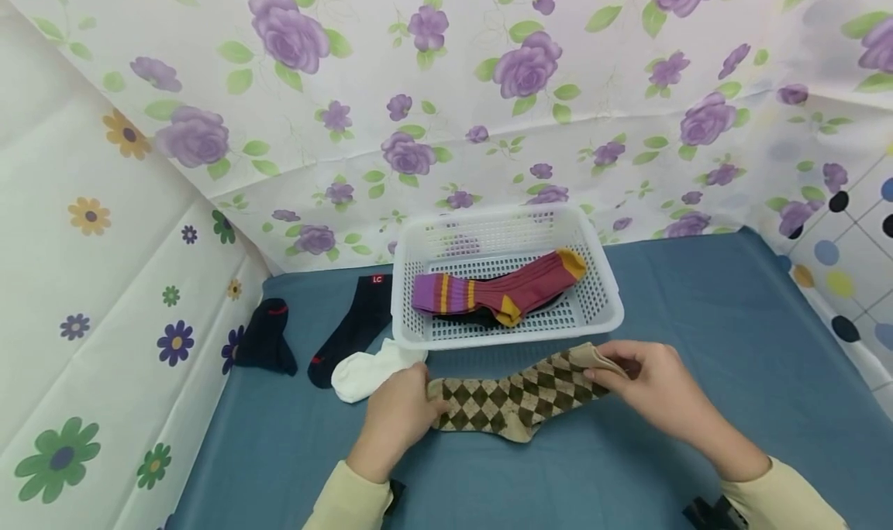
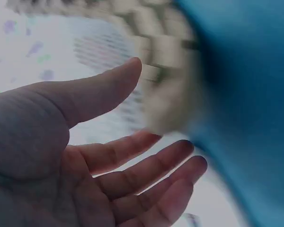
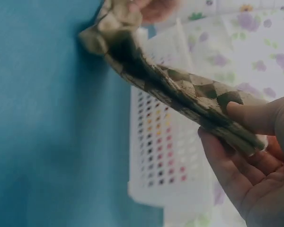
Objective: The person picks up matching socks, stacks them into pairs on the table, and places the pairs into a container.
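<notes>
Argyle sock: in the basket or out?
Out. In the head view, the argyle sock is in front of the white basket, its cuff pinched by the right hand, its toe at the left hand.

Argyle sock [image 3: 180, 92] in right hand [image 3: 262, 179]

Head cam: fr above, faces fwd & down, widest view; basket [image 1: 509, 342] abt mid-frame, L hand [image 1: 399, 412] & R hand [image 1: 659, 383] near btm. L wrist cam: v. close, looks past that hand at lower L to sock [image 2: 168, 52], top ctr. R wrist cam: close too, scene turned sideways, hand lower R. All 3 share sock & basket.
</notes>
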The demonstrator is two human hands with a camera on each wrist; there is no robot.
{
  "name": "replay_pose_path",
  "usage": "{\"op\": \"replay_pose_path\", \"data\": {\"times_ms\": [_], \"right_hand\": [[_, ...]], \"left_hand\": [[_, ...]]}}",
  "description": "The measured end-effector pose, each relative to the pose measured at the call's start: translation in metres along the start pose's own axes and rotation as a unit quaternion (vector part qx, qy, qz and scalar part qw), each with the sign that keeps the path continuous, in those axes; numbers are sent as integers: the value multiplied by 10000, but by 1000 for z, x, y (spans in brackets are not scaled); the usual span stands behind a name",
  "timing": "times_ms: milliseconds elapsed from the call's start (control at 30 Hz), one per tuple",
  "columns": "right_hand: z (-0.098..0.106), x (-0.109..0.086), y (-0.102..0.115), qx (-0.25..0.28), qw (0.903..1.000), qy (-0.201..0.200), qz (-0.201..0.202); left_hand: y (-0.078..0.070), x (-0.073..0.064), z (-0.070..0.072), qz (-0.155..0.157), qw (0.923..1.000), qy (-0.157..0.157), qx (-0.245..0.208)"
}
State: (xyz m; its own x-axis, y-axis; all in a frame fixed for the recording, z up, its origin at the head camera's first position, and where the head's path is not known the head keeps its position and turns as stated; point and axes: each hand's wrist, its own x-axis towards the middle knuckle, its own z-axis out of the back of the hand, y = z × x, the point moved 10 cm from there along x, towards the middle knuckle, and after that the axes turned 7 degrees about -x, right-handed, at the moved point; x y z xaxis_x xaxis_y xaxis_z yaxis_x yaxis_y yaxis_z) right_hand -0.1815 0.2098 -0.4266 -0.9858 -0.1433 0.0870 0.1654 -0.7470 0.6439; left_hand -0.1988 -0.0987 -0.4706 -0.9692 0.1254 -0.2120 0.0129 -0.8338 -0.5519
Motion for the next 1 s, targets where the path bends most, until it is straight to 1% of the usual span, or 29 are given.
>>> {"op": "replay_pose_path", "data": {"times_ms": [67, 133, 200, 267, 333, 400, 467, 533, 600, 633, 700, 767, 833, 900, 1000], "right_hand": [[3, 1, 13, 173, 9998, -54, 108], [5, 3, 24, 311, 9991, -144, 248], [5, 4, 33, 449, 9983, -208, 297], [4, 4, 41, 500, 9978, -278, 321], [3, 4, 47, 564, 9975, -317, 270], [1, 4, 51, 628, 9973, -346, 177], [-2, 4, 56, 701, 9969, -335, 93], [-6, 3, 60, 870, 9959, -239, 27], [-11, 3, 65, 1077, 9942, -60, 29], [-14, 3, 67, 1218, 9925, 45, 66], [-18, 1, 74, 1421, 9893, 198, 244], [-20, 0, 80, 1559, 9861, 284, 507], [-22, -2, 84, 1655, 9825, 347, 783], [-23, -3, 86, 1687, 9803, 346, 968], [-23, 1, 78, 1835, 9788, 100, 900]], "left_hand": [[-26, -3, 6, -327, 9994, 78, -12], [-54, -5, 12, -771, 9968, 135, -182], [-80, -8, 17, -1229, 9912, 160, -459], [-101, -11, 20, -1572, 9848, 138, -722], [-116, -17, 21, -1777, 9800, 49, -897], [-131, -25, 20, -1984, 9755, -18, -953], [-144, -32, 15, -2197, 9706, 37, -982], [-155, -38, 10, -2413, 9653, 97, -991], [-161, -40, 5, -2530, 9611, 149, -1099], [-162, -40, 4, -2509, 9608, 126, -1172], [-159, -37, 5, -2381, 9627, -22, -1284], [-153, -34, 6, -2177, 9657, -178, -1405], [-148, -31, 8, -2031, 9682, -323, -1422], [-145, -28, 10, -1979, 9695, -403, -1390], [-144, -25, 13, -1952, 9706, -372, -1358]]}}
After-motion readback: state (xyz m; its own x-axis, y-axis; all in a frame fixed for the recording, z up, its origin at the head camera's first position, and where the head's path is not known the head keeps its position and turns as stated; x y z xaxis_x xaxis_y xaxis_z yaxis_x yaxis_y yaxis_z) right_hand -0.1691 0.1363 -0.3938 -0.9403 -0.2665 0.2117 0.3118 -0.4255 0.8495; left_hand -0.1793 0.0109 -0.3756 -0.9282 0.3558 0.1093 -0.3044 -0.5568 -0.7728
